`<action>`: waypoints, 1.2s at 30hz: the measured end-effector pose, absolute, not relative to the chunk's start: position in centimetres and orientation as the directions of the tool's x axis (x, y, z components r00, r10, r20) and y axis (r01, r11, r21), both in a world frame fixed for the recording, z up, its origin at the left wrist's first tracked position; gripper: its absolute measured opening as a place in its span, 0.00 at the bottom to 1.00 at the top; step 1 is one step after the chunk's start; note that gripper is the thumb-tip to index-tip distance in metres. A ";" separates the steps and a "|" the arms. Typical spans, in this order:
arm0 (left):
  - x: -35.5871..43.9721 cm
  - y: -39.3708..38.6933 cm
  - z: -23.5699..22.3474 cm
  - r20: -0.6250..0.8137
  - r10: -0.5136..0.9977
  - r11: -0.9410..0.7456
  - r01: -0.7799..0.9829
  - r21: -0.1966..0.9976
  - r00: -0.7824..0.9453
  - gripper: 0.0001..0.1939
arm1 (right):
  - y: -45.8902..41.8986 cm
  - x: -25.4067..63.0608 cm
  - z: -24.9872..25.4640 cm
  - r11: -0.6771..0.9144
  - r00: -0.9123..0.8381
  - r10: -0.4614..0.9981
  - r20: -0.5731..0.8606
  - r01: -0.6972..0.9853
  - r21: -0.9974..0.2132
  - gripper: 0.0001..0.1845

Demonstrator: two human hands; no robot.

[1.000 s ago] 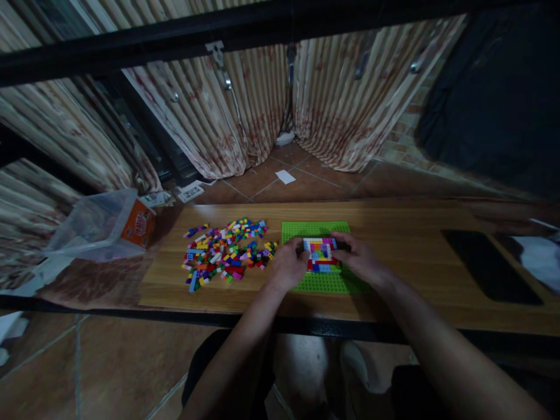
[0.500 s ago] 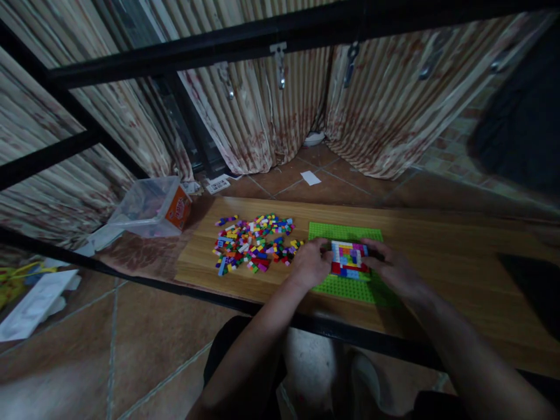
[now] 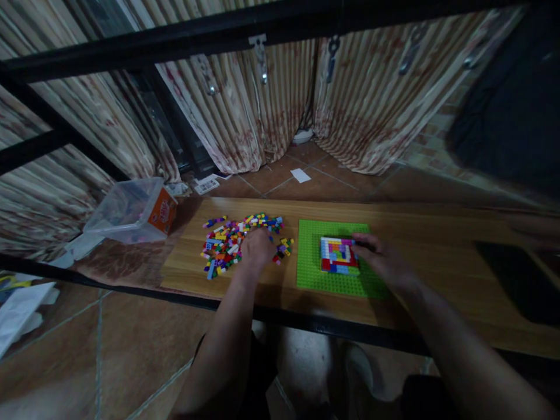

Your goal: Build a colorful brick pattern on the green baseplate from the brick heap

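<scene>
A green baseplate (image 3: 315,274) lies on the wooden table top (image 3: 420,233). On it stands a small square build of coloured bricks (image 3: 338,255). My right hand (image 3: 380,261) rests against the right side of that build, fingers curled onto its edge. To the left lies a pile of several loose coloured bricks (image 3: 227,242). My left hand (image 3: 257,249) is down on the right part of that pile, knuckles up and fingers bent into the bricks; what it holds, if anything, is hidden.
A clear plastic tub with an orange label (image 3: 133,211) lies tipped at the table's left end. A dark flat pad (image 3: 516,280) lies at the right. A black metal frame bar (image 3: 219,35) crosses overhead. Curtains hang behind, and tiled floor shows below.
My left hand has left the brick build and moved left onto the loose pile. My right hand has stayed at the build's right side. The view has shifted a little.
</scene>
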State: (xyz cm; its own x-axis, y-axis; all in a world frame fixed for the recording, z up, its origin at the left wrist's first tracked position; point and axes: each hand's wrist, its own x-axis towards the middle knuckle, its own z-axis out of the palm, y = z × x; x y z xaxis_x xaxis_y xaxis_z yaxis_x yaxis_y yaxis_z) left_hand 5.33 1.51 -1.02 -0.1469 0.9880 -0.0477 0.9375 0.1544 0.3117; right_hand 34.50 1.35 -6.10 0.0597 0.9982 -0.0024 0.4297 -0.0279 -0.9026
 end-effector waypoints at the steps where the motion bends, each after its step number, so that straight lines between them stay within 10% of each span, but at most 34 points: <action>1: 5.5 1.6 -1.1 -0.047 0.988 0.156 0.941 0.300 -0.149 0.14 | 1.5 34.7 -5.9 -0.022 0.080 0.997 0.012 0.404 -0.914 0.17; 18: 5.4 1.7 -0.9 -0.030 0.990 0.142 0.970 0.197 -0.139 0.14 | 2.0 37.3 -3.9 -0.019 0.316 0.948 0.038 0.177 -0.984 0.11; 26: 7.3 2.4 -1.4 0.102 0.995 -0.101 0.428 0.898 0.021 0.08 | 1.5 35.4 -3.1 0.122 0.231 0.956 0.182 0.252 -0.960 0.12; 36: 12.8 0.6 -1.3 0.138 0.958 -0.188 0.189 0.964 0.250 0.09 | -0.5 30.9 -1.8 0.211 -0.062 0.977 0.203 0.159 -0.965 0.14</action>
